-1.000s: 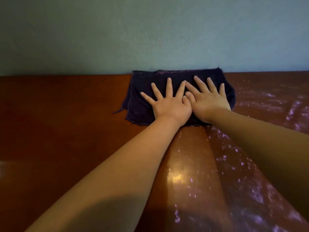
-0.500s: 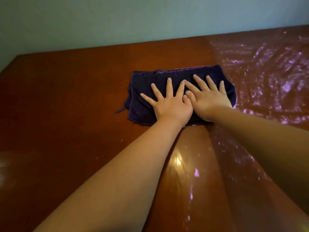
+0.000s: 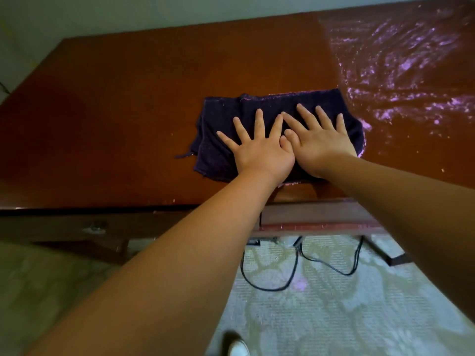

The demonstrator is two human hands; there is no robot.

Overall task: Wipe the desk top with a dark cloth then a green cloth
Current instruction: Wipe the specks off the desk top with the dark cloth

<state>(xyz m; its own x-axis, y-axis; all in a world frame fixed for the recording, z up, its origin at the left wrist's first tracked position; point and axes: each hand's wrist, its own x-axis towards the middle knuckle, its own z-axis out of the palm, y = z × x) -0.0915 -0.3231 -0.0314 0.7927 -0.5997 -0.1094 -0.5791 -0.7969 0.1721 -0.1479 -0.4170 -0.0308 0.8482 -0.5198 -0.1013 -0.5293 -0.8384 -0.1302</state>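
A dark purple cloth [image 3: 221, 134] lies flat on the reddish-brown desk top [image 3: 123, 111], close to its front edge. My left hand [image 3: 259, 150] presses palm-down on the cloth's left half, fingers spread. My right hand [image 3: 320, 140] presses flat beside it on the right half, its thumb touching my left hand. Neither hand curls around the fabric. A loose thread sticks out at the cloth's left side. No green cloth is in view.
Wet, shiny streaks [image 3: 411, 73] cover the desk's right part. The desk's front edge [image 3: 102, 208] runs across the middle, with a lower shelf [image 3: 308, 218] under it. Black cables [image 3: 295, 268] lie on a pale patterned floor mat [image 3: 347, 309]. A wall [image 3: 128, 11] backs the desk.
Both hands have dragged the cloth from the wall at the back towards the desk's front edge. My view has tilted down, so the edge and floor now show.
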